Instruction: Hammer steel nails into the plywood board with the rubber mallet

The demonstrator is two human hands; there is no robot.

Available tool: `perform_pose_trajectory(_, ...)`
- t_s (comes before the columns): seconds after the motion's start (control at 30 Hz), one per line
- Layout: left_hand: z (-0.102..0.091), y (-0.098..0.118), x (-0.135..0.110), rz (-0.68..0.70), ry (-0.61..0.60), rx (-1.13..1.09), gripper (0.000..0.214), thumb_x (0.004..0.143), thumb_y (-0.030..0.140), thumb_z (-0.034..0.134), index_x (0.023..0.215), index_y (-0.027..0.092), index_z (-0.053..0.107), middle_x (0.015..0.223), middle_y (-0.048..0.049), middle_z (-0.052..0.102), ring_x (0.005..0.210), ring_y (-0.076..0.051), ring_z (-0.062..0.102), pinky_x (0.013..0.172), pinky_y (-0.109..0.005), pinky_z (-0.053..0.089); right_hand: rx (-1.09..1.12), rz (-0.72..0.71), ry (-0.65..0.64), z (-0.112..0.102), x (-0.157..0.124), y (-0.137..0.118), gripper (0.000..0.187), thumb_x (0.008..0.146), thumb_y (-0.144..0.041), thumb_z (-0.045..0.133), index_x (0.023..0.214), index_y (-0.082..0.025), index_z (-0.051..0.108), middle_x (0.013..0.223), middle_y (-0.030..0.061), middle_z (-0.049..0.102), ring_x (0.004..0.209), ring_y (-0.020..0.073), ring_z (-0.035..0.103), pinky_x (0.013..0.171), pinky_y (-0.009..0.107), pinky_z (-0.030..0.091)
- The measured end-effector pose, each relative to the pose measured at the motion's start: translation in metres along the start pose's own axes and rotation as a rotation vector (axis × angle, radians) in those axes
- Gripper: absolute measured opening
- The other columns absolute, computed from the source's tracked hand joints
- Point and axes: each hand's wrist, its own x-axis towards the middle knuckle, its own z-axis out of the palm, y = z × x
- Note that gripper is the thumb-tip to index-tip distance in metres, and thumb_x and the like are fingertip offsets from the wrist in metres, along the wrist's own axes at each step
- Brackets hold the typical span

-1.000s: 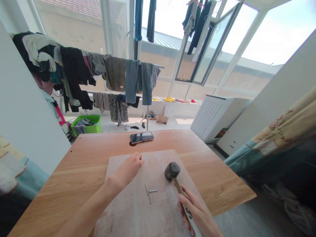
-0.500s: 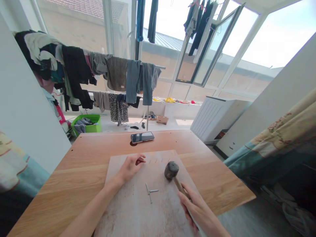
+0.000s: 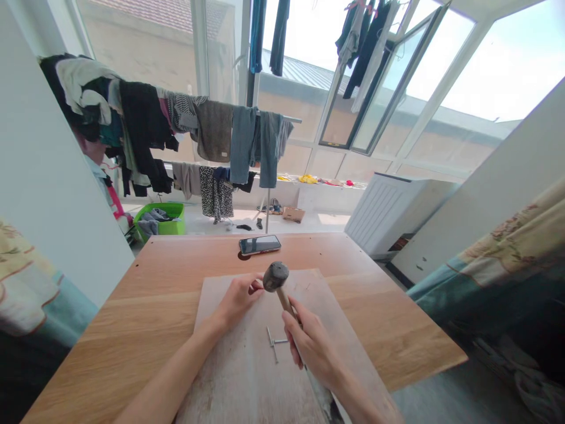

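Observation:
My right hand [image 3: 311,335] is wrapped round the wooden handle of a rubber mallet [image 3: 276,277], whose dark head is raised beside my left fingertips. My left hand [image 3: 241,297] rests near the far edge of a worn wooden board [image 3: 238,377], thumb and fingers pinched together. Whatever lies between those fingertips is too small or hidden to make out. A thin nail [image 3: 308,287] shows at the board's far right; the mallet hides the spot just right of my left hand. Several loose nails [image 3: 273,343] lie crossed on the board between my hands.
The board lies on a wooden table [image 3: 379,300]. A phone [image 3: 260,245] sits at the table's far edge. Beyond stand a clothes rack hung with laundry [image 3: 214,129], a green basket [image 3: 180,227] and a white cabinet-like appliance [image 3: 379,206]. Curtains hang on both sides.
My right hand has brought the mallet left and up, from over the board's right side to beside my left fingertips. The left hand stays pinched at the same place. The view has shifted slightly.

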Motion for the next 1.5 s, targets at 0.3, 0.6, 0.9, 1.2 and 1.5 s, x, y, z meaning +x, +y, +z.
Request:
perform_pose_trajectory(0.3, 0.001, 0.001, 0.0, 0.024, 0.012, -0.017, 0.031, 0.076, 0.005, 0.06, 0.102, 0.016, 0.072, 0.075, 0.0012, 0.071, 0.068, -0.013, 0.063, 0.069, -0.022, 0.048, -0.061, -0.023, 0.012, 0.007, 0.005, 0.01, 0.039, 0.096, -0.042, 0.043, 0.126, -0.019, 0.053, 0.058, -0.0107, 0.045, 0.032, 0.0062, 0.042, 0.029, 0.015, 0.034)
perform_pose_trajectory(0.6, -0.001, 0.003, 0.0, 0.06, 0.007, 0.045, 0.016, 0.078, 0.006, 0.058, 0.083, 0.016, 0.07, 0.074, 0.0009, 0.069, 0.068, -0.013, 0.062, 0.067, -0.021, 0.047, -0.135, -0.058, -0.012, 0.007, 0.004, 0.009, 0.043, 0.097, -0.042, 0.043, 0.13, -0.016, 0.054, 0.054, -0.0108, 0.042, 0.034, 0.0068, 0.041, 0.032, 0.015, 0.034)
perform_pose_trajectory(0.9, -0.008, 0.018, -0.027, 0.284, -0.003, 0.435, 0.029, 0.087, 0.009, 0.059, 0.114, 0.018, 0.064, 0.112, -0.009, 0.069, 0.106, -0.023, 0.064, 0.092, -0.037, 0.053, -0.121, 0.058, 0.004, -0.028, -0.027, 0.024, 0.055, 0.094, -0.054, 0.046, 0.134, -0.018, 0.054, 0.062, -0.0088, 0.045, 0.033, 0.0055, 0.041, 0.03, 0.015, 0.031)
perform_pose_trajectory(1.2, 0.013, 0.059, -0.068, 0.841, -0.395, 0.983, 0.011, 0.091, 0.006, 0.057, 0.097, 0.013, 0.063, 0.077, -0.0062, 0.067, 0.072, -0.021, 0.063, 0.064, -0.032, 0.046, -0.205, 0.231, 0.073, -0.041, -0.051, 0.049, 0.074, 0.087, -0.063, 0.046, 0.144, -0.016, 0.048, 0.069, -0.004, 0.048, 0.042, 0.0105, 0.045, 0.036, 0.021, 0.037)
perform_pose_trajectory(1.5, -0.015, 0.041, -0.037, 0.427, -0.191, 0.576, 0.025, 0.09, 0.005, 0.053, 0.104, 0.021, 0.067, 0.091, -0.0031, 0.07, 0.081, -0.017, 0.067, 0.074, -0.027, 0.052, -0.108, 0.241, 0.042, -0.039, -0.051, 0.048, 0.07, 0.09, -0.059, 0.045, 0.146, -0.017, 0.044, 0.065, -0.0048, 0.048, 0.041, 0.011, 0.044, 0.035, 0.021, 0.033)
